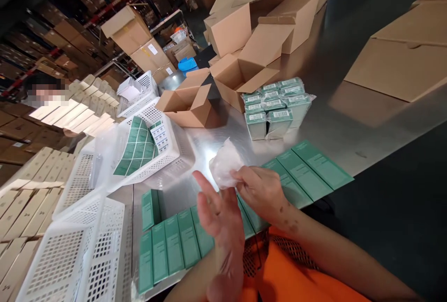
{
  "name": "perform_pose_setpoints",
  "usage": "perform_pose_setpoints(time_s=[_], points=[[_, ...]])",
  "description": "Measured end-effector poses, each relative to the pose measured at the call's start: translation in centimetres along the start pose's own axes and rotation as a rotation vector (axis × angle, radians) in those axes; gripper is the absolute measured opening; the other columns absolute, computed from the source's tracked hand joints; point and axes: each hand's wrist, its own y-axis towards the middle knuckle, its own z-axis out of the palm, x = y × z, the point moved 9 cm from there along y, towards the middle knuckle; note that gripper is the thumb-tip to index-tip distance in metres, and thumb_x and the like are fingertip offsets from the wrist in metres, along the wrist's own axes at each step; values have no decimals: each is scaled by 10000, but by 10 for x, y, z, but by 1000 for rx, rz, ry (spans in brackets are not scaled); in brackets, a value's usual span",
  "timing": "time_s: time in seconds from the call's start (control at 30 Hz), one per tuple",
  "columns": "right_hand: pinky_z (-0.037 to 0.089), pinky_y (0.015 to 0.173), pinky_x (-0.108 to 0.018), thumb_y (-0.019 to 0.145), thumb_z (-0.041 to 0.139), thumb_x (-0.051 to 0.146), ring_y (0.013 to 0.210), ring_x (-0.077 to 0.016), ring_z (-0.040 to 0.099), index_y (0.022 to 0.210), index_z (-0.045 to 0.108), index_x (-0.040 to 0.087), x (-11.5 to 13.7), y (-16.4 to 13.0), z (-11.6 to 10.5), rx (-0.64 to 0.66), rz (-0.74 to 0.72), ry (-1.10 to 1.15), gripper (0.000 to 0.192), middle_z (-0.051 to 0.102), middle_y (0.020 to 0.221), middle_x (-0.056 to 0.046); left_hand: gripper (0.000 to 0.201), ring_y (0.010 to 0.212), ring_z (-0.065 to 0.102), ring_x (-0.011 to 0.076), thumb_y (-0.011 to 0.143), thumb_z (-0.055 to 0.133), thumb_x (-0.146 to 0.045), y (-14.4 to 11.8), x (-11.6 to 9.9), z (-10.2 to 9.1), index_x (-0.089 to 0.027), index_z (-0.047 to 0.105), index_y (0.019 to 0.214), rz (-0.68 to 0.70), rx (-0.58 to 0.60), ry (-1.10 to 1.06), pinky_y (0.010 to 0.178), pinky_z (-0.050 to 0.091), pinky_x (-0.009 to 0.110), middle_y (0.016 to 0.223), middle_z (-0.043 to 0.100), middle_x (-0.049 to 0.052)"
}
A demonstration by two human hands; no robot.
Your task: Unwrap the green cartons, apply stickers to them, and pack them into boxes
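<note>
In front of me, my right hand [261,190] pinches a crumpled white tissue-like wad [226,162]; whether it is paper or thin plastic I cannot tell. My left hand [223,216] is just beside it with fingers spread and palm partly turned up, and its fingertips come close to the wad's lower edge. Beneath both hands runs a row of flat green boxes [174,241] along the table's near edge, partly hidden by my hands. One more green box [150,209] stands behind the row's left end.
Plastic-wrapped green boxes [275,106] sit beyond my hands, near open cartons [240,76]. White baskets [171,148] at left hold green label sheets [138,146]. A large carton [401,55] lies right on the metal table [335,120]. A person [45,92] is behind stacked pale boxes [66,111].
</note>
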Motion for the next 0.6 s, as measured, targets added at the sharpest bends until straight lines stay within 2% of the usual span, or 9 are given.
perform_pose_setpoints(time_s=[0.07, 0.13, 0.2, 0.23, 0.3, 0.37, 0.47, 0.53, 0.6], points=[[355, 487, -251, 871, 463, 32, 469, -122, 510, 685, 550, 206, -9, 3, -8, -63, 12, -39, 269, 533, 516, 34, 628, 1268, 595, 239, 936, 403, -633, -3, -3, 4, -361, 412, 1502, 30, 68, 194, 1007, 529, 402, 1460, 562, 38], [360, 490, -251, 856, 471, 13, 473, -123, 509, 685, 556, 207, -17, 6, -19, -118, 21, -80, 272, 545, 525, 32, 553, 1133, 673, 261, 896, 543, -547, -12, -9, 12, -254, 577, 1364, 99, 195, 428, 882, 584, 391, 1497, 509, 133], [369, 488, -251, 855, 486, -2, 470, -122, 505, 683, 556, 210, -21, 8, -30, -162, 20, -105, 281, 543, 520, 35, 443, 884, 730, 212, 835, 685, -372, -22, -28, 16, -227, 656, 1252, 313, 247, 640, 719, 601, 324, 1461, 536, 157], [380, 493, -250, 852, 487, -11, 476, -123, 511, 689, 559, 210, -20, 9, -33, -170, 10, -106, 283, 545, 524, 33, 376, 739, 714, 167, 805, 726, -278, -25, -39, 16, -235, 683, 1176, 437, 227, 743, 648, 582, 287, 1379, 602, 145], [408, 509, -254, 848, 483, -15, 500, -130, 538, 750, 587, 204, -10, 9, -34, -156, -40, -79, 262, 567, 553, 27, 301, 530, 605, 97, 778, 732, -185, -24, -55, 15, -235, 679, 1070, 620, 138, 974, 533, 507, 232, 1066, 718, 66], [437, 525, -269, 851, 490, 3, 525, -146, 563, 869, 622, 191, 10, 6, -26, -79, -119, -8, 231, 599, 598, 21, 219, 479, 541, 92, 750, 711, -183, -12, -62, 12, -221, 646, 956, 648, 61, 1105, 498, 450, 212, 758, 669, -24], [522, 610, -313, 843, 516, 52, 633, -182, 627, 1110, 618, 154, 48, -5, -8, 137, -228, 252, 304, 670, 721, -16, 106, 449, 479, 85, 701, 632, -165, 2, -78, 3, -219, 550, 740, 679, -30, 1134, 460, 357, 191, 546, 527, -84], [572, 727, -341, 832, 530, 72, 803, -209, 675, 1243, 573, 142, 68, -16, -6, 286, -273, 420, 420, 715, 889, -65, 146, 425, 422, 70, 653, 612, -139, -1, -97, -17, -216, 489, 659, 697, -145, 1104, 444, 307, 187, 505, 474, -96], [582, 802, -330, 851, 561, 79, 958, -210, 673, 1292, 552, 180, 70, -23, -12, 380, -275, 494, 452, 707, 1075, -95, 179, 420, 402, 66, 627, 624, -114, -13, -115, -49, -214, 476, 632, 661, -263, 1044, 444, 299, 187, 489, 457, -99]])
